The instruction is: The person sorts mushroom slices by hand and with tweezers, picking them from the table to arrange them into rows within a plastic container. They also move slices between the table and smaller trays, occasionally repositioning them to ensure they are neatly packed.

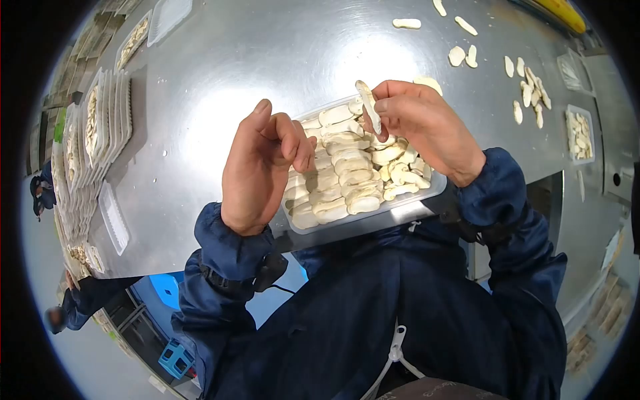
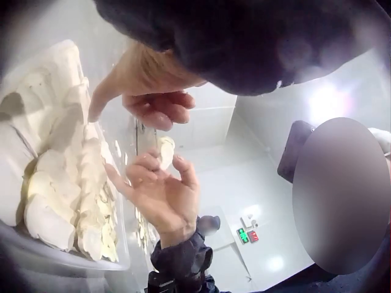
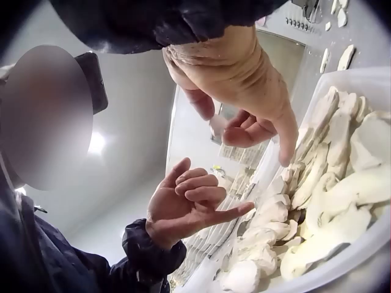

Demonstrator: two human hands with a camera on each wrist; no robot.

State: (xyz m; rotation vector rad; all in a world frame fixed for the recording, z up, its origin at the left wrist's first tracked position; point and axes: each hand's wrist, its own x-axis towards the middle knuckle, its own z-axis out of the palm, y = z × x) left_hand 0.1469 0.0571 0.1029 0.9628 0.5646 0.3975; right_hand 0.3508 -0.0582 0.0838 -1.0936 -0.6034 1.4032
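My right hand [image 1: 433, 130] pinches a pale mushroom slice [image 1: 368, 107] between thumb and fingers, above the far edge of a clear plastic tray [image 1: 438, 185]. Overlapping rows of mushroom slices [image 1: 352, 163] fill the tray, and smaller pieces [image 1: 407, 175] lie more jumbled on its right side. Over the tray's left part is my left hand [image 1: 257, 170], holding nothing, thumb raised. Its index finger stretches out above the slices in the right wrist view, while the other fingers curl loosely. The left wrist view shows the held slice upright at the right hand's fingertips.
Loose mushroom slices [image 1: 533, 90] lie scattered at the table's right. A small tray of pieces [image 1: 580, 137] sits near the right edge. Stacked filled trays [image 1: 110, 127] stand at the left, beside a bare tray [image 1: 113, 217]. Another person [image 1: 87, 303] is beyond the table.
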